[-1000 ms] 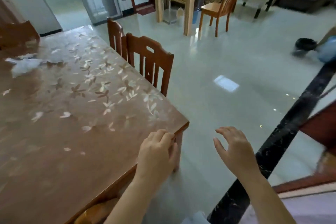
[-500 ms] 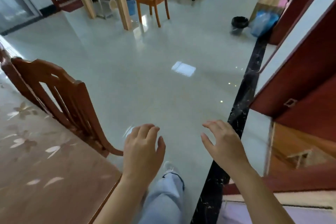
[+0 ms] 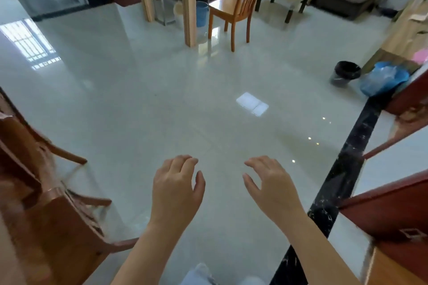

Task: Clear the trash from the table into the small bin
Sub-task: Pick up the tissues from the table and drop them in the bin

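At 6 o'clock the left hand (image 3: 176,190) and right hand (image 3: 273,190) are hovering over the floor (image 3: 162,99), holding nothing, fingers loosely curled and slightly apart. At 8 o'clock a chair (image 3: 58,222) is standing. Far off at 2 o'clock the small bin (image 3: 345,73) is sitting just beside a blue bag (image 3: 382,80).

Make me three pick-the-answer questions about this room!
1. Where is the small black bin?
A on the floor beside the blue bag
B on a chair
C in a hand

2. What colour is the bucket by the post?
A red
B blue
C yellow

3. What do the left hand and right hand hold?
A paper
B a cup
C nothing

Answers: 1 A, it stands on the floor next to the bag. 2 B, it is plainly blue. 3 C, both hands hover empty.
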Demonstrator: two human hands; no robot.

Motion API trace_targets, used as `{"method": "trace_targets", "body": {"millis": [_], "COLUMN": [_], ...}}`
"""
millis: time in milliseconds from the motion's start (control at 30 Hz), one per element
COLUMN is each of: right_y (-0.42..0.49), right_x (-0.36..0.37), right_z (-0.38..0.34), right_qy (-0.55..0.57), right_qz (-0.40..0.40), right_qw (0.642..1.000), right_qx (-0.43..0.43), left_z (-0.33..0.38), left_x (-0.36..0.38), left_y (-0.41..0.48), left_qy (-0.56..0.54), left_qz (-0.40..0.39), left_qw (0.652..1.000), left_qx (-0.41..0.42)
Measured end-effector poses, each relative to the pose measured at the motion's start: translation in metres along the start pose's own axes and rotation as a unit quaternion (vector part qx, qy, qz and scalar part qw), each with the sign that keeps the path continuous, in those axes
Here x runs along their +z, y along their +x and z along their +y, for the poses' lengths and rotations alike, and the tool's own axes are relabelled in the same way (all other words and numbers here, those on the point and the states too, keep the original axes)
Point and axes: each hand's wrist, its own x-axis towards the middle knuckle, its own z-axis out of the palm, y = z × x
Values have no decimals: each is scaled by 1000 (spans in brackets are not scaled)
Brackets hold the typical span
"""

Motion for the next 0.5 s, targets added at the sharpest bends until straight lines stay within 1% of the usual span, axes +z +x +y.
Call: {"method": "trace_targets", "body": {"millis": [233, 400, 500], "right_y": [141, 254, 319], "right_x": [13, 20, 25], "right_z": [43, 63, 58], "right_qy": [20, 21, 25], "right_qz": [-17, -46, -70], "right_qw": [999, 994, 986], "right_qx": [-32, -98, -151], "left_z": [-9, -12, -19], "left_x": [49, 75, 75], "left_y": [103, 186, 227], "left_qy": [26, 60, 80], "left_qz": [14, 34, 53], "left_qw": [999, 992, 984], "left_qx": [-41, -106, -149]}}
